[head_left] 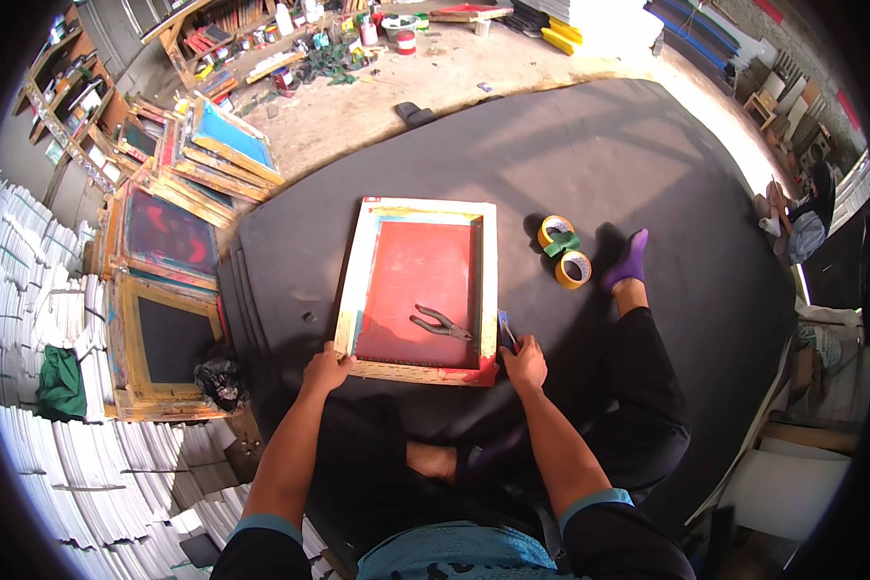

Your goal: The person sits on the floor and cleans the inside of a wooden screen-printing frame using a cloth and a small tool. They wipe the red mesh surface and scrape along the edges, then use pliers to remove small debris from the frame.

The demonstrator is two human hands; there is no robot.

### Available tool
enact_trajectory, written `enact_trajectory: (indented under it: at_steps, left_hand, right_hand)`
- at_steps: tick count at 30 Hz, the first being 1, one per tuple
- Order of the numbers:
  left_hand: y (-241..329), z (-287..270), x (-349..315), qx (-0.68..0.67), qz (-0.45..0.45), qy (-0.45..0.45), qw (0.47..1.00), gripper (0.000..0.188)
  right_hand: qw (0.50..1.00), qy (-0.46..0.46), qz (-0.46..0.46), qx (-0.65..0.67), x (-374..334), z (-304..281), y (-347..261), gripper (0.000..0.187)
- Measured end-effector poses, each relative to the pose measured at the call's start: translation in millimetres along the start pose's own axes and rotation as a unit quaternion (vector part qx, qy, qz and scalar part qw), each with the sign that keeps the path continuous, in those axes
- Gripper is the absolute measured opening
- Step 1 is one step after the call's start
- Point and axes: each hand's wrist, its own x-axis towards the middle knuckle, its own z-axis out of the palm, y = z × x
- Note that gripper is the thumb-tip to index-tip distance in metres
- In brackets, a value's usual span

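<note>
A wooden screen-printing frame [489,261] with a red mesh [416,266] lies on the dark mat before me. My left hand [329,369] is closed on its near left corner. On the mesh, toward the near right, rests a pair of dark-handled pliers [441,323] with its handles apart. My right hand [525,365] is beside the frame's near right corner, fingers closed around a slim tool [506,327] with blue and red parts. Its exact kind is too small to make out.
Two yellow tape rolls [572,270] with a green piece [561,244] lie right of the frame, near my purple-socked foot [628,261]. More screen frames [232,135] lean at the left, beside stacked white sheets [77,338]. A black sandal [414,115] lies by the mat's far edge.
</note>
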Motion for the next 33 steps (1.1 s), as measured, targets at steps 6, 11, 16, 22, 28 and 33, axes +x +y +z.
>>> enact_trajectory:
  at_steps: [6, 11, 16, 22, 28, 33]
  left_hand:
    - [-15.0, 21.1, 12.2, -0.121, -0.001, 0.001, 0.993, 0.058]
    - [-26.2, 29.9, 15.3, -0.19, 0.018, 0.035, 0.981, 0.049]
    - [-23.0, 29.0, 24.6, -0.193, 0.017, 0.035, 0.98, 0.05]
    - [-32.4, 10.3, 39.0, -0.124, -0.002, 0.092, 0.988, 0.063]
    - [30.5, -7.6, 10.1, 0.065, 0.091, 0.299, 0.948, 0.05]
    - [118.3, 34.2, -35.1, -0.04, 0.298, 0.143, 0.943, 0.047]
  right_hand:
    - [0.995, 0.096, -0.028, -0.005, 13.4, 9.8, 37.9, 0.034]
    - [0.985, 0.169, -0.001, 0.038, 22.3, -15.1, 32.0, 0.037]
    - [0.991, -0.045, -0.094, 0.078, 14.3, 13.9, 4.7, 0.049]
    - [0.98, -0.09, -0.073, 0.162, -12.4, 21.2, -18.4, 0.042]
    - [0.972, -0.091, -0.17, 0.132, 0.9, -16.9, -4.6, 0.03]
    - [0.972, -0.096, -0.214, 0.021, 8.6, -38.7, -17.7, 0.032]
